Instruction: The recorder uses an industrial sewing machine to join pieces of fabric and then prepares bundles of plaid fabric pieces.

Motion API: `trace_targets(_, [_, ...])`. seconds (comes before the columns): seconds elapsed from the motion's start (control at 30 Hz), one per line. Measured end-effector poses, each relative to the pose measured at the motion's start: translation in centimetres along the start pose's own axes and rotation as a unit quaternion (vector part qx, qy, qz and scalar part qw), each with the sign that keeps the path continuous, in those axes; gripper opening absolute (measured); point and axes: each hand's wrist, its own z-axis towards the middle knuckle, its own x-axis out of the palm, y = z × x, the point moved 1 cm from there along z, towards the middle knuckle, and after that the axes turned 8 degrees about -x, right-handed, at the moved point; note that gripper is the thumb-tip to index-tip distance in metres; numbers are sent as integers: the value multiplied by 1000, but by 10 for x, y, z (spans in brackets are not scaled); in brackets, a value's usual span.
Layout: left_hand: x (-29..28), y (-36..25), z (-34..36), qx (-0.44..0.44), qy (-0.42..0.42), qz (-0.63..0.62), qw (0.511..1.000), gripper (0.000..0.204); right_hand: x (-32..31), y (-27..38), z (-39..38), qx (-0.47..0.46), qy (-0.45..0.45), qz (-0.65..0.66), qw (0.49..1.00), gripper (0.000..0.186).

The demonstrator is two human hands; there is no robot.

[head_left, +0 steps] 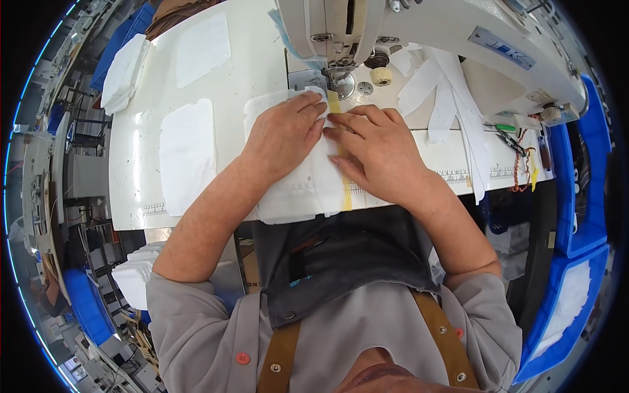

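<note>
A white fabric piece [291,187] lies in front of the sewing machine [426,29], with a narrow white layer along its right side. My left hand [282,134] rests on it, its fingers bent and pressed together at the upper edge near the presser foot [335,82]; their tips hide what they grip. Just right of it, my right hand [386,144] has its fingers and thumb spread, tips touching the fabric's right edge. A yellow tape strip [347,196] runs along the table beside that edge. The needle point cannot be made out.
Flat white pieces [188,154] lie on the table [252,52] at left, beside a white stack [124,73]. Right of the machine's needle are long white strips [436,98] and green-handled snips [504,128]. Blue bins [583,242] stand at far right.
</note>
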Motion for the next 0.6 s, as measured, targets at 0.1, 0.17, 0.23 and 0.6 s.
trace_targets(0.1, [5, 6, 13, 10, -2, -2, 1000, 23, 1, -8, 5, 4, 19, -17, 1000, 32])
trace_targets(0.17, [7, 10, 17, 7, 0, -3, 1000, 24, 3, -12, 7, 9, 20, -28, 999, 32])
trace_targets(0.23, [9, 13, 19, 3, 4, -4, 1000, 24, 5, -14, 7, 15, -2, -24, 1000, 31])
trace_targets(0.6, [15, 14, 23, -14, -25, -45, 999, 24, 8, -21, 5, 27, -26, -11, 999, 30])
